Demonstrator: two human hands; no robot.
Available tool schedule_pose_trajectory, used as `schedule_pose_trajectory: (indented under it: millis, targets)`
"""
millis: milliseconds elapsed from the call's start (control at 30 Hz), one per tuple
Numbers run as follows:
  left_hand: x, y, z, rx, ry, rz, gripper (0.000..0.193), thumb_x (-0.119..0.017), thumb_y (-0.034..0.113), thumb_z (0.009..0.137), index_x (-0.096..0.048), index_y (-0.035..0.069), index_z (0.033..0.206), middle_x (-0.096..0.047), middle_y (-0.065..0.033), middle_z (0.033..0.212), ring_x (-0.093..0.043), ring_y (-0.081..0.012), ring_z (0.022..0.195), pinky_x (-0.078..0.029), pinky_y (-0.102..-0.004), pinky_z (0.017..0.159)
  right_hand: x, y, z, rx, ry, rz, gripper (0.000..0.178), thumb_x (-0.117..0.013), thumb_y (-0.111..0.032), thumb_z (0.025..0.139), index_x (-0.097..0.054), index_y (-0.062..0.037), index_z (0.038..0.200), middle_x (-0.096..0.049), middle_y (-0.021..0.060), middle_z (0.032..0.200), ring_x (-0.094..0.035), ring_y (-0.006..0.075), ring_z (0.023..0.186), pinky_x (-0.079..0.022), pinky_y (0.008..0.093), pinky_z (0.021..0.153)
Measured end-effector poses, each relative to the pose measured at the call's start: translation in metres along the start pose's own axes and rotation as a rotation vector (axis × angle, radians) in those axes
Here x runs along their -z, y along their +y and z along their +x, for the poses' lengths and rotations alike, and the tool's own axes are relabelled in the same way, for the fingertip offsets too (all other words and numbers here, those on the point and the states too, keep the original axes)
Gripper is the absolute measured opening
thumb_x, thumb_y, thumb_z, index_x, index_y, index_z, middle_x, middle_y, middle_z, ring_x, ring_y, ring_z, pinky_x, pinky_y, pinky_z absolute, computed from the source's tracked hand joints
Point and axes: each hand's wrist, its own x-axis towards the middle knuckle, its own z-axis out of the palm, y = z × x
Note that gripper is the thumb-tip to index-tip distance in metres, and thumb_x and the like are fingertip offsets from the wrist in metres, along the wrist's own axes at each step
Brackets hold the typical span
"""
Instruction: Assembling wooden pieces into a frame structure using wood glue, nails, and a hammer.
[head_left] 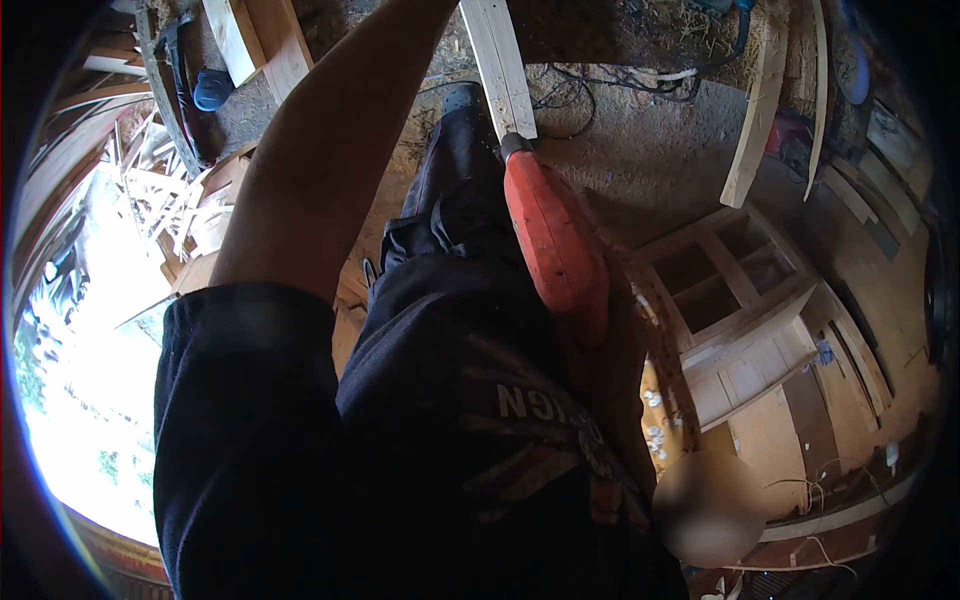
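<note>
My left forearm [330, 140] reaches up past the upper edge, so the left hand is out of sight. A pale wooden strip [497, 65] comes down from the top, beside where that arm leaves the view. The black nose of an orange-red power tool [555, 235] is at the strip's lower end; whether they touch, I cannot tell. My right hand [622, 335] lies in dark shadow along the tool's lower body and appears to hold it. Its fingers are mostly hidden. The tool's exact kind does not show.
An unfinished wooden cabinet frame [735, 290] lies at the right. Another wooden strip [757, 120] hangs down at the upper right, near black cables [650, 85]. At the upper left are a blue-black rounded object [212, 90], boards [262, 45] and a bright heap of wood scraps [150, 190].
</note>
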Motion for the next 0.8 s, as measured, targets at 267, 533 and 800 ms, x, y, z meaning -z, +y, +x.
schedule_pose_trajectory:
  millis: [267,533,800]
  targets:
    - [0.024,0.012,-0.013,0.041,-0.072,0.004,0.1,-0.059,0.061,0.089,-0.013,0.01,0.162,-0.041,-0.0321,0.146,-0.059,-0.0482,0.115,-0.052,-0.0529,0.089,-0.028,0.025,0.01,0.057,0.064,-0.077,0.067,-0.068,-0.029,0.093,-0.041,-0.0053,0.15,-0.058,0.0267,0.137,-0.058,0.0426,0.127,-0.049,0.0475,0.101]
    - [0.017,0.001,-0.015,0.008,-0.111,0.021,0.103,-0.061,0.061,0.088,-0.01,0.013,0.163,-0.036,-0.0355,0.15,-0.062,-0.0484,0.111,-0.052,-0.0525,0.09,-0.033,0.019,-0.005,0.072,0.095,0.066,0.064,-0.071,-0.024,0.088,-0.048,-0.007,0.146,-0.062,0.0194,0.133,-0.059,0.0343,0.127,-0.047,0.0416,0.103]
    - [-0.002,-0.033,-0.001,-0.03,0.031,0.081,0.101,-0.062,0.055,0.088,-0.01,0.012,0.162,-0.035,-0.037,0.149,-0.058,-0.05,0.116,-0.053,-0.0544,0.087,0.003,0.016,-0.052,0.047,0.074,-0.1,0.079,-0.071,-0.028,0.089,-0.033,-0.0013,0.154,-0.056,0.0237,0.14,-0.058,0.0383,0.128,-0.049,0.0443,0.102]
